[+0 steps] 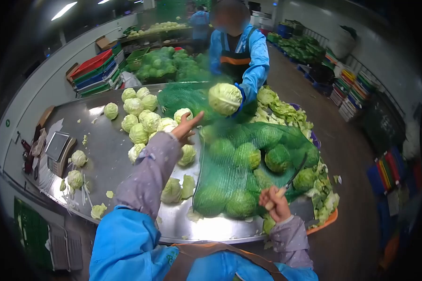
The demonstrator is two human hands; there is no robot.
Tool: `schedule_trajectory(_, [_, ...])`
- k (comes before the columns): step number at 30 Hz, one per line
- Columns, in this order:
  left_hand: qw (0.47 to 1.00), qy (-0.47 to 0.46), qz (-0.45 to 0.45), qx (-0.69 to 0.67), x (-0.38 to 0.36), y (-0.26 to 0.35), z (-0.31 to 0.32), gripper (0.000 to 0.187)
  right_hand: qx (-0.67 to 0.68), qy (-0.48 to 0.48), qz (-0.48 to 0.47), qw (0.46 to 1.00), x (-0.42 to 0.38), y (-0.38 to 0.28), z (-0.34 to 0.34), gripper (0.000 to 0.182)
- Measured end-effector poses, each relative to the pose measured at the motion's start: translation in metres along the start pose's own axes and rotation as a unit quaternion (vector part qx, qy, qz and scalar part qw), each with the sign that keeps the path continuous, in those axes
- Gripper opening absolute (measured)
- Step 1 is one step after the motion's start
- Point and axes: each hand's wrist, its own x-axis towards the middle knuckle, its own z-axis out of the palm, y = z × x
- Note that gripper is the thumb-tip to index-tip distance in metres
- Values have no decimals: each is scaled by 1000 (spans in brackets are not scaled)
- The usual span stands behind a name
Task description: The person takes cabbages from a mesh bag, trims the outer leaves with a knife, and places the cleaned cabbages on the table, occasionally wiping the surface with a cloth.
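My left hand [187,127] reaches over the metal table with its fingers apart and nothing in them. Close by it are several trimmed cabbages [150,122]. Across the table, a co-worker's blue-gloved hand [241,96] holds a pale cabbage [225,99] just beyond my left hand. My right hand [275,203] is closed around the light handle of a knife [294,175], its dark blade pointing up and away from me. Beside the knife lies a green mesh bag [215,175] filled with several cabbages. A loose cabbage [305,179] sits right of the blade.
A scale [58,147] stands at the table's left end. Trimmed leaves [326,203] heap along the right edge, by an orange container rim [332,219]. Another green net [185,99] lies at the far side. Stacked crates [96,70] stand behind, left.
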Motion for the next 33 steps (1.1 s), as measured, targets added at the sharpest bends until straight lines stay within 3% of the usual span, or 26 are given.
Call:
schedule_trajectory(1, [1000, 9, 1, -2, 15, 11, 5, 112, 6, 108, 2, 994, 18, -17, 17, 17])
schedule_trajectory(2, [1000, 14, 11, -2, 30, 24, 8, 115, 19, 56, -9, 998, 46, -22, 7, 30])
schedule_trajectory(6, [997, 19, 69, 30, 82, 47, 15, 119, 164, 49, 48, 984, 151, -31, 31, 45])
schedule_trajectory(10, [992, -75, 98, -19, 119, 36, 23, 100, 258, 69, 94, 959, 233, -17, 62, 62])
schedule_trajectory(11, [985, -114, 119, -41, 115, 28, 29, 92, 274, 78, 98, 954, 241, -17, 73, 63])
schedule_trajectory(13, [966, -41, 233, 101, 90, 7, 37, 78, 280, -56, 55, 957, 254, -5, 70, 65])
schedule_trajectory(14, [939, -16, 305, 158, 65, -8, 45, 77, 251, -37, 37, 967, 254, 2, 69, 65])
schedule_trajectory(15, [903, 10, 372, 214, 35, -20, 52, 76, 329, 20, 44, 943, 249, 8, 64, 60])
schedule_trajectory(17, [924, -88, 354, 113, -30, -25, 53, 73, 226, -9, -26, 974, 229, 30, 29, 55])
schedule_trajectory(19, [945, 8, 311, 101, -70, -69, 36, 66, 215, 11, -63, 975, 189, 32, 24, 53])
schedule_trajectory(20, [929, 81, 299, 204, -86, -98, 29, 57, 233, -21, -44, 971, 173, 30, 31, 52])
schedule_trajectory(21, [935, 90, 280, 199, -99, -132, 22, 57, 251, -52, -29, 966, 157, 26, 37, 52])
schedule_trajectory(22, [884, 128, 226, 390, -103, -167, 11, 53, 333, -79, 80, 936, 148, 21, 41, 50])
schedule_trajectory(23, [795, 151, 165, 564, -107, -199, -3, 50, 334, -72, 87, 936, 137, 29, 47, 50])
schedule_trajectory(25, [662, 105, 256, 696, -99, -241, -50, 47, 306, -44, 122, 943, 108, 43, 60, 51])
schedule_trajectory(27, [669, 142, 281, 673, -104, -243, -89, 43, 276, -13, 150, 949, 76, 58, 76, 52])
schedule_trajectory(29, [672, 170, 239, 680, -106, -243, -120, 43, 260, 5, 149, 954, 58, 77, 98, 53])
schedule_trajectory(31, [631, 185, 204, 726, -94, -236, -163, 50, 279, -21, 229, 932, 52, 98, 124, 53])
schedule_trajectory(33, [567, 285, 205, 745, -76, -242, -212, 59, 283, -28, 245, 927, 45, 121, 144, 51])
